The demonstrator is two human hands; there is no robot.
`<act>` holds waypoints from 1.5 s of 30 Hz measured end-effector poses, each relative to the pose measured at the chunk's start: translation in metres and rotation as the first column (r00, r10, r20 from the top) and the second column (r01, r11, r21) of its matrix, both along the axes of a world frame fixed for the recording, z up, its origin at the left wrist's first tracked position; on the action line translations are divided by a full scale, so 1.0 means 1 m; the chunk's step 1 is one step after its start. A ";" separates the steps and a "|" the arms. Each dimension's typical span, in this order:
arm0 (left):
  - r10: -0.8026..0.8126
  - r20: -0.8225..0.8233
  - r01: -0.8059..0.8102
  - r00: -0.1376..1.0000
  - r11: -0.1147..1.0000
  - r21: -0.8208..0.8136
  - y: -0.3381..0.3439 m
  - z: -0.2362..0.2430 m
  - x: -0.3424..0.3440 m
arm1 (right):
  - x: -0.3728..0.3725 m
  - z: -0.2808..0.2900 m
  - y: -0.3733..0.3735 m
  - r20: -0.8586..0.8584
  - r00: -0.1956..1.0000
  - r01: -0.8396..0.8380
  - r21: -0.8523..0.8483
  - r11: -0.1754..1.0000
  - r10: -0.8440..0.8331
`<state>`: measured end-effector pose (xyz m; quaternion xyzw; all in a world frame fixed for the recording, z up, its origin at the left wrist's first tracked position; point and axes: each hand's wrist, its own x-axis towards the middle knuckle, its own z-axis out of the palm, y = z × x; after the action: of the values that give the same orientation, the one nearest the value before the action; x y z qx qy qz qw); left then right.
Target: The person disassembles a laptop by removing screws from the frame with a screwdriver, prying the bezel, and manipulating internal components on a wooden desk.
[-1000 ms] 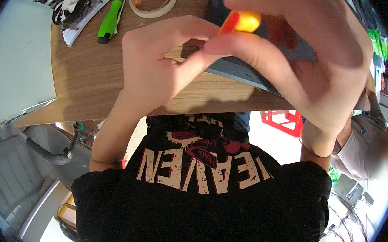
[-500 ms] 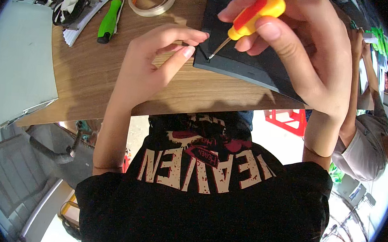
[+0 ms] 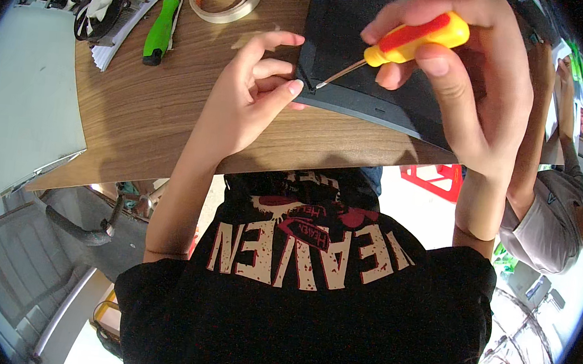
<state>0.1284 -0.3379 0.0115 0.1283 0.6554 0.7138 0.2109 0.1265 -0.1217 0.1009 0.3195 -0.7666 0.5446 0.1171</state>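
Yellow-red screwdriver point(image 3: 422, 39) slanted above dark flat panel point(image 3: 350, 28), tip at panel's near-left corner. Right hand point(image 3: 483, 88): grip closed round the handle. Left hand point(image 3: 246, 102): fingers loosely curled, thumb by same corner; can't tell if grip pinches it. Panel on wooden bench point(image 3: 152, 114). Farther left: tape roll point(image 3: 226, 18), green-handled tool point(image 3: 160, 30), fan point(image 3: 99, 6).

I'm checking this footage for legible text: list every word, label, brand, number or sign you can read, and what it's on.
Black T-shirt: large cream capitals across the chest, legible but not copied here.
Same shirt: smaller lettering on a dark red emblem, also not copied; pale lettering above it, partly lost in folds.
Co-worker's grey shirt: a small mark, too small to read.
Yellow-and-red screwdriver: no lettering visible.
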 end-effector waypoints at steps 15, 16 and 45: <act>0.007 -0.026 -0.008 1.000 0.998 -0.067 -0.002 0.004 0.001 | 0.000 0.025 -0.032 -0.014 0.976 0.211 -0.168 0.963 -0.216; -0.003 -0.150 -0.028 0.989 0.978 -0.205 -0.005 0.007 0.000 | -0.001 0.028 -0.028 -0.001 0.994 0.106 -0.016 0.994 -0.106; -0.132 -0.711 -0.164 0.690 0.929 -0.331 0.005 0.037 -0.007 | -0.019 0.022 0.000 -0.203 0.959 -0.109 0.376 0.920 0.197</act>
<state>0.1212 -0.3328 0.0483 0.3507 0.8082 0.4705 -0.0504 0.1074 -0.1221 0.1227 0.4574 -0.8064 0.3601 0.1036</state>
